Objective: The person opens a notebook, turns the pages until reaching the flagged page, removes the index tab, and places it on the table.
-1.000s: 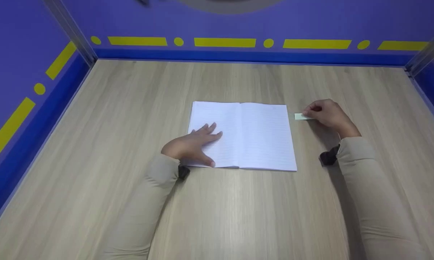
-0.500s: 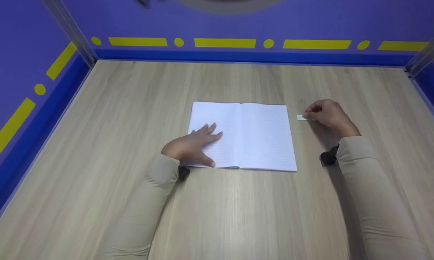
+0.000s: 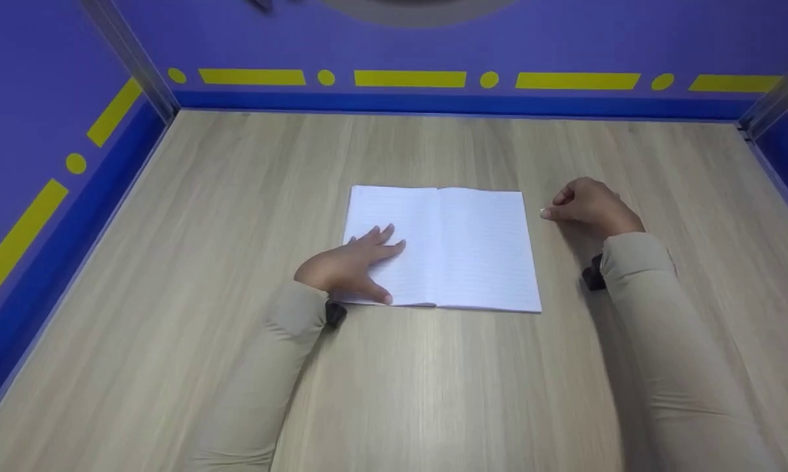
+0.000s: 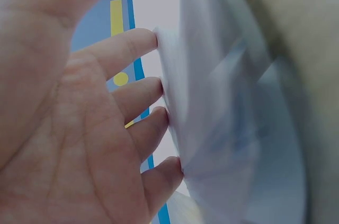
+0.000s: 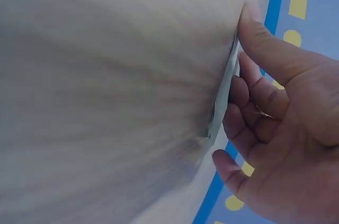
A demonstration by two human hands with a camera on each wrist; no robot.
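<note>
An open notebook [image 3: 482, 249] with blank ruled pages lies in the middle of the table. My left hand [image 3: 351, 267] rests on its left page, fingers spread; in the left wrist view the fingertips [image 4: 153, 87] press on the paper. To the right of the notebook, my right hand [image 3: 591, 208] pinches a small pale green paper strip at the table surface. Only a tip of the strip [image 3: 543, 213] shows past the thumb in the head view. Seen from the right wrist, the strip [image 5: 221, 102] runs along the table beneath the curled fingers.
The wood-grain table [image 3: 394, 387] meets a blue wall [image 3: 420, 49] with yellow dashes at the back. Another blue panel [image 3: 33, 131] borders it on the left. A black wrist camera [image 3: 594, 274] sits beneath the right cuff.
The strip's visible end has shortened from a clear length to a small tip by the right thumb. My right hand and forearm have shifted slightly left. The left hand stays in place.
</note>
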